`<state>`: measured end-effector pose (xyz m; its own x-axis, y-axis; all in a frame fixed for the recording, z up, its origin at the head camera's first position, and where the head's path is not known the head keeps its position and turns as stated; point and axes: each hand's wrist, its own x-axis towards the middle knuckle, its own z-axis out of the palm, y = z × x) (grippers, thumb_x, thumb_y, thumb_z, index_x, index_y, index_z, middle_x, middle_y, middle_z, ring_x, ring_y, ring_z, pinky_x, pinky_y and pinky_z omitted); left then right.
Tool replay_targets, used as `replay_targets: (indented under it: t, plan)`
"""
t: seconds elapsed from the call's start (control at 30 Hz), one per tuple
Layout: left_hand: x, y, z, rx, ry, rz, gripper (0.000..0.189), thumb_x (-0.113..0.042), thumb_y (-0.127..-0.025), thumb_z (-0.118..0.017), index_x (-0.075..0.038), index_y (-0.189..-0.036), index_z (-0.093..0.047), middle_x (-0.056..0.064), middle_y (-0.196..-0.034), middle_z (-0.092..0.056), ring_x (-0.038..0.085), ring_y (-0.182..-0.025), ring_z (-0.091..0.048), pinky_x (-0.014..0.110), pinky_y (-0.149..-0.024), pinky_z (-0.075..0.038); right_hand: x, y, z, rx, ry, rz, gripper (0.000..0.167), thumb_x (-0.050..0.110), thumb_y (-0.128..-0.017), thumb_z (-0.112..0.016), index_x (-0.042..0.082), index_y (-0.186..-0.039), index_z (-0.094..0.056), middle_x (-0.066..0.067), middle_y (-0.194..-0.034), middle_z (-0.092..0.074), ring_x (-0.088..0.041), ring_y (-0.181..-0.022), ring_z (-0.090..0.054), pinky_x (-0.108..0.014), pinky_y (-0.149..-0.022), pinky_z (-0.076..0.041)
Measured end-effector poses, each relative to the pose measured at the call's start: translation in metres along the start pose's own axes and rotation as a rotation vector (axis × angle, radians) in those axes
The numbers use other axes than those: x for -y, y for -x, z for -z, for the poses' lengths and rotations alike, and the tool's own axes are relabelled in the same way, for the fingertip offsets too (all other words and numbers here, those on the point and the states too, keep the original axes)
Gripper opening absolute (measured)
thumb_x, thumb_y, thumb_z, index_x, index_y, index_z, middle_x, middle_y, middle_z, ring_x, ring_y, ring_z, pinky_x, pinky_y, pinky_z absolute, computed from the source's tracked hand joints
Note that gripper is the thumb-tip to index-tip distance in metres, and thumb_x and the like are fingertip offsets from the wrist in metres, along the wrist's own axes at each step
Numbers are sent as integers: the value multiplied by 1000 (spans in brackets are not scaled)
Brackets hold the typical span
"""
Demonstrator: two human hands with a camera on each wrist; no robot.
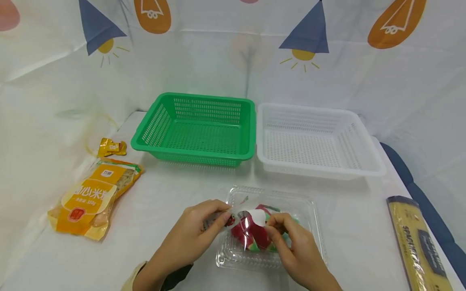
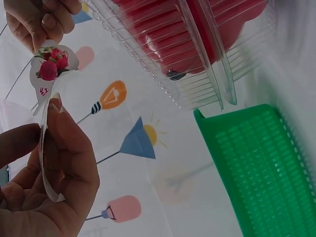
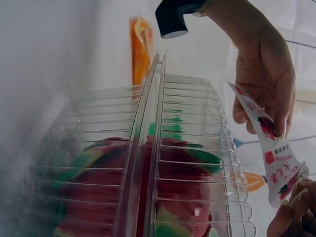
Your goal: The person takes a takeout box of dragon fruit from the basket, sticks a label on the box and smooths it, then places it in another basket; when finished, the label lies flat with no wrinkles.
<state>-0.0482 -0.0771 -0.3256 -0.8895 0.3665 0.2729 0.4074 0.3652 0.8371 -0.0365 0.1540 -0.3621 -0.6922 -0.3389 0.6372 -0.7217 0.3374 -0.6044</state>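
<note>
A clear plastic clamshell box (image 1: 251,262) holding red dragon fruit (image 1: 249,234) with green scales stands on the table before me. Its lid is down. Above it, a white label (image 1: 258,217) printed with dragon fruit is stretched between my two hands. My left hand (image 1: 194,230) pinches one end between thumb and fingers; the left wrist view shows that part of the label (image 2: 43,153) bent and seen edge-on. The other end is pinched by my right hand (image 1: 296,250). In the right wrist view the label's printed face (image 3: 275,153) shows, clear of the box.
A green basket (image 1: 193,155) and a white basket (image 1: 320,169) stand side by side at the back. On the left lie a yellow noodle packet (image 1: 91,198) and a small gold wrapped item (image 1: 111,147). A spaghetti pack (image 1: 418,242) lies along the right edge.
</note>
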Motion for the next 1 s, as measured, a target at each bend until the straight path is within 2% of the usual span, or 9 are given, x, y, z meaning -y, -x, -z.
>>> replay_targets:
  t: [0.43, 0.63, 0.7, 0.8, 1.0]
  plan:
    - [0, 1, 0, 17, 6, -7, 9, -15, -95, -59, -14, -98, -67, -11, -88, -63, 6, -74, -57, 24, -64, -50, 1, -2, 3, -25, -13, -2, 6, 8, -95, -56, 2, -95, -55, 1, -74, -51, -8, -65, -49, -16, -56, -41]
    - [-1, 2, -2, 65, -4, 2, 9, -20, -96, -58, -17, -99, -67, -13, -90, -61, 6, -75, -55, 24, -64, -50, 0, -6, 7, -68, -6, -17, 5, 3, -94, -56, 0, -97, -55, -2, -78, -56, -11, -66, -53, -16, -64, -46]
    - [-2, 3, -2, 72, -7, 1, 10, -22, -96, -58, -18, -99, -66, -13, -89, -61, 6, -74, -55, 23, -63, -49, 2, -8, 9, -63, -13, -50, 9, -4, -92, -56, -1, -101, -55, -3, -84, -60, -12, -70, -57, -17, -67, -48]
    - [-2, 3, -2, 80, -9, -5, 11, -23, -96, -58, -17, -100, -66, -14, -92, -61, 5, -78, -56, 24, -64, -50, 4, -10, 10, -45, -56, -76, 26, -17, -87, -54, -5, -110, -51, -8, -95, -64, -15, -79, -63, -20, -65, -50]
    - [-3, 3, -3, 111, -2, -34, 11, -21, -96, -58, -16, -101, -66, -12, -96, -62, 5, -82, -57, 24, -68, -51, 4, -12, 9, -47, -155, -32, 31, -13, -92, -48, -11, -122, -40, -17, -118, -62, -21, -99, -64, -24, -68, -52]
